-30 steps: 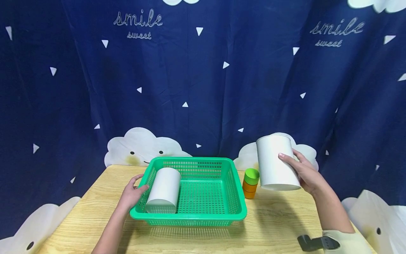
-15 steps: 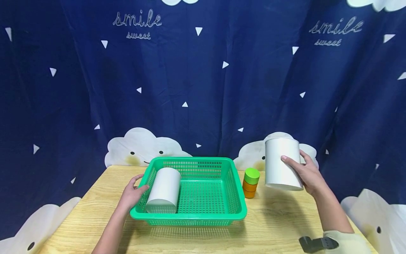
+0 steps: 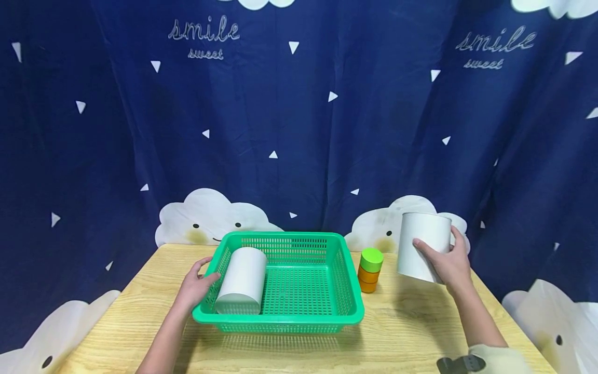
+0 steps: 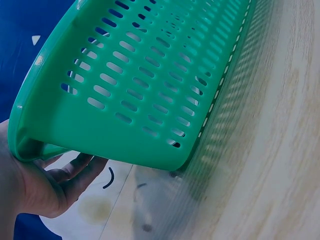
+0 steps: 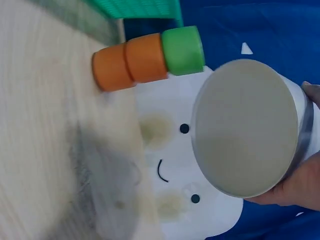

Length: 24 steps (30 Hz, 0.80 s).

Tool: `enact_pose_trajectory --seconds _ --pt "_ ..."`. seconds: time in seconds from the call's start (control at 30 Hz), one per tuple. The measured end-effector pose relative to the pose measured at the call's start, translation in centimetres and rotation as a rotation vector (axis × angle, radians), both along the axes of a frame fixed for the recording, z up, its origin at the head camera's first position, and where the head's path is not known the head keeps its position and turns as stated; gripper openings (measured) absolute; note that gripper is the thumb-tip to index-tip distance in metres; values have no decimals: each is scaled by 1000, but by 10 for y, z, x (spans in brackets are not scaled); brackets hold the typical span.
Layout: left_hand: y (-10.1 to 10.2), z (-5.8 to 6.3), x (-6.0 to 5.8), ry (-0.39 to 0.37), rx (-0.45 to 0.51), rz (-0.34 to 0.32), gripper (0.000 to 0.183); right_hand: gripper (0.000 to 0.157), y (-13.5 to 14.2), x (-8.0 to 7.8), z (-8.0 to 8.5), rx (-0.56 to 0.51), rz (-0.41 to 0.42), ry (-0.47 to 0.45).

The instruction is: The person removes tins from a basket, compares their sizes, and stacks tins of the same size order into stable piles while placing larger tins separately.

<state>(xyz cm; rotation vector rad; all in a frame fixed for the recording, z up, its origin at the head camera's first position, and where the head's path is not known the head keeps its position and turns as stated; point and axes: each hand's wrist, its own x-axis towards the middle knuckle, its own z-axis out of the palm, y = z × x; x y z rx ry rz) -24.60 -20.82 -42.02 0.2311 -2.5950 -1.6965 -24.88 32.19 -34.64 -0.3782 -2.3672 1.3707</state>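
Observation:
My right hand (image 3: 450, 262) grips a plain white cylinder (image 3: 422, 246), thumb on its near side and fingers round the far right side. It hangs tilted above the right part of the table; its round end (image 5: 245, 127) faces the right wrist view. My left hand (image 3: 198, 285) holds the left rim of a green plastic basket (image 3: 289, 319), thumb over the rim and fingers curled beneath it, as the left wrist view shows. A second white cylinder (image 3: 242, 278) lies on its side in the basket's left part.
Between the basket and the held cylinder stands a small stack, two orange pieces (image 3: 368, 279) topped by a green one (image 3: 371, 259). The wooden table (image 3: 280, 356) ends at a dark blue curtain (image 3: 299, 130) printed with clouds and triangles.
My right hand has moved to the right and a little downward with the white cylinder, which now tilts more. My left hand and the basket have stayed in place.

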Motion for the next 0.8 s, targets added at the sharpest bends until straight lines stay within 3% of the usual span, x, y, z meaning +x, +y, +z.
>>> enact_pose_trajectory --seconds 0.3,0.6,0.8 --pt "-1 -1 -1 2 -2 -6 59 107 0 0 -23 -1 -80 29" --pt "0 0 0 -1 -6 3 58 105 0 -5 -51 -3 -133 162" --pt "0 -1 0 -7 -8 8 58 106 -5 -10 -67 5 -160 204"
